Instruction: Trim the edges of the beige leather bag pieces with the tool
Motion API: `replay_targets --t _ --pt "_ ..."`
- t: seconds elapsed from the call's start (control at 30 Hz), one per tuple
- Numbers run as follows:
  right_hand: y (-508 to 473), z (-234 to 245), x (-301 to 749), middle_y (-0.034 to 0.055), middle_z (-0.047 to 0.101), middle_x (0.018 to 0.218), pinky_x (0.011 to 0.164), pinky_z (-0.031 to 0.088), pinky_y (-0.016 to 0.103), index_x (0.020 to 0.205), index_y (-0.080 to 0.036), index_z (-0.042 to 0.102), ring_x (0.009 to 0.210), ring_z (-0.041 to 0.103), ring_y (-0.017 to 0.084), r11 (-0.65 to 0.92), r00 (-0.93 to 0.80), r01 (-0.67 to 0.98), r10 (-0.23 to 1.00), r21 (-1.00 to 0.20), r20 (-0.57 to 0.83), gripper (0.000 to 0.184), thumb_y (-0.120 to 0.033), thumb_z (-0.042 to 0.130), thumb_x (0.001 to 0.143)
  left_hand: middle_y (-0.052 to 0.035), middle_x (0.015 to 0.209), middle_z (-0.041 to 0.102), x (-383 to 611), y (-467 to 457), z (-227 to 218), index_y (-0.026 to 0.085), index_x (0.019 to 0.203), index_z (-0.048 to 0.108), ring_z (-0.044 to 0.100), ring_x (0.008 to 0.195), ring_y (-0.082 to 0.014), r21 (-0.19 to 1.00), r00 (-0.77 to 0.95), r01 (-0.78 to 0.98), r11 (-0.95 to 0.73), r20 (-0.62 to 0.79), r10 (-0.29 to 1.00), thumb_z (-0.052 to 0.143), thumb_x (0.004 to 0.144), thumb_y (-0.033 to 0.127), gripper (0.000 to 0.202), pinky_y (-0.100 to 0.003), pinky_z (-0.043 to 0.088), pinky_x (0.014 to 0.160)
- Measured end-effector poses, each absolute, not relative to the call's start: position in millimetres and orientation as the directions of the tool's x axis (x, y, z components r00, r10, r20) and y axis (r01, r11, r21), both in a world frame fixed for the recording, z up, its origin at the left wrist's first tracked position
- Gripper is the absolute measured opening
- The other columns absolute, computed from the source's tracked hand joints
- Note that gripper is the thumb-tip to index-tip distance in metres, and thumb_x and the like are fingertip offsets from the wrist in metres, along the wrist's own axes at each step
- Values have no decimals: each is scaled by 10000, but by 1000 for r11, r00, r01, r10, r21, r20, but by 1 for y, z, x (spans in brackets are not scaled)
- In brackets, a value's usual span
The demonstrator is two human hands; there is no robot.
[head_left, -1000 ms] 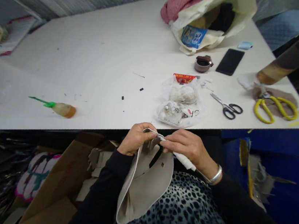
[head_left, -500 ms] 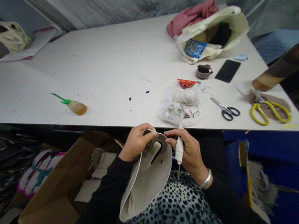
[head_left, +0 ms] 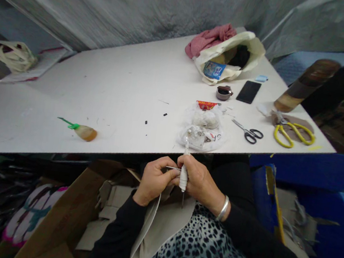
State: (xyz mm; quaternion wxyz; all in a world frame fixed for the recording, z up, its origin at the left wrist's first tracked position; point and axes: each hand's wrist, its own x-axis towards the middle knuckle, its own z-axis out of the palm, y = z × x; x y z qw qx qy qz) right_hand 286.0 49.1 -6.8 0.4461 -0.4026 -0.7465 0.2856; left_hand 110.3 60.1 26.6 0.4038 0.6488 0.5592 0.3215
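Observation:
A beige leather-like piece [head_left: 163,229], bent into a curve with its rim upward, hangs over my lap just below the table edge. My left hand [head_left: 156,180] is closed on its upper edge, thumb and fingers pinching. In my right hand [head_left: 201,183] is a slim tool with a white-wrapped handle [head_left: 183,178], held upright, a thin metal rod pointing down from it. The hands meet at the top of the piece, and their fingers hide the cut-out there. A thin pale strip or edge shows between them; I cannot tell which.
On the white table [head_left: 127,85] are a clear bag with white lumps [head_left: 202,128], black-handled scissors [head_left: 249,133], yellow-handled scissors [head_left: 294,134], a phone [head_left: 248,91], a bottle [head_left: 306,85], a green-tipped squeeze bottle [head_left: 84,132] and a cloth bag [head_left: 232,58]. A cardboard box [head_left: 62,212] stands below left.
My right hand and the tool have moved left against my left hand, over the top edge of the piece. The piece sits slightly lower, its cut-out now covered. The view has shifted.

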Motion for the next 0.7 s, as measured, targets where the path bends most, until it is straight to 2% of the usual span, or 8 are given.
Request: replay_targets --t 0.23,0.33,0.4,0.5,0.63,0.7 --pt "36 -15 289 3 605 870 677 420 266 992 -225 562 743 560 154 483 -267 316 871 -816 412 109 -191 660 959 -26 768 711 115 40 25 210 718 716 649 732 -180 862 199 464 -203 122 972 725 868 226 152 -294 508 728" --pt "30 -16 289 19 644 858 696 450 284 1001 -222 627 756 603 170 449 -224 304 891 -840 395 13 -209 627 999 -59 820 741 117 28 32 219 763 740 677 812 -211 830 244 480 -283 184 952 639 952 255 218 -334 524 803" --pt "27 -15 290 30 663 856 700 469 298 1001 -223 665 763 623 183 446 -208 306 894 -841 398 34 -248 643 1006 -79 893 772 118 18 34 229 847 779 699 885 -239 820 234 488 -300 208 950 619 971 273 207 -368 531 865" --pt "23 -12 294 35 673 835 681 486 304 1014 -229 720 748 636 189 476 -219 307 878 -824 425 64 -284 694 993 -100 982 793 118 3 31 233 954 805 715 959 -271 879 96 411 -240 220 971 610 982 347 227 -407 538 917" --pt "12 -5 305 43 688 788 602 474 313 1017 -242 770 705 633 201 560 -260 337 828 -757 497 83 -287 707 987 -126 1056 777 113 -5 19 206 922 783 699 1029 -282 971 -218 194 -138 179 959 517 1009 493 401 -425 540 962" --pt "3 4 316 45 708 787 559 467 318 1009 -247 780 676 638 204 583 -235 349 812 -734 534 88 -275 699 988 -124 1074 769 106 -2 14 193 925 771 692 1041 -268 983 -340 157 -96 145 929 513 1005 514 419 -408 543 966"
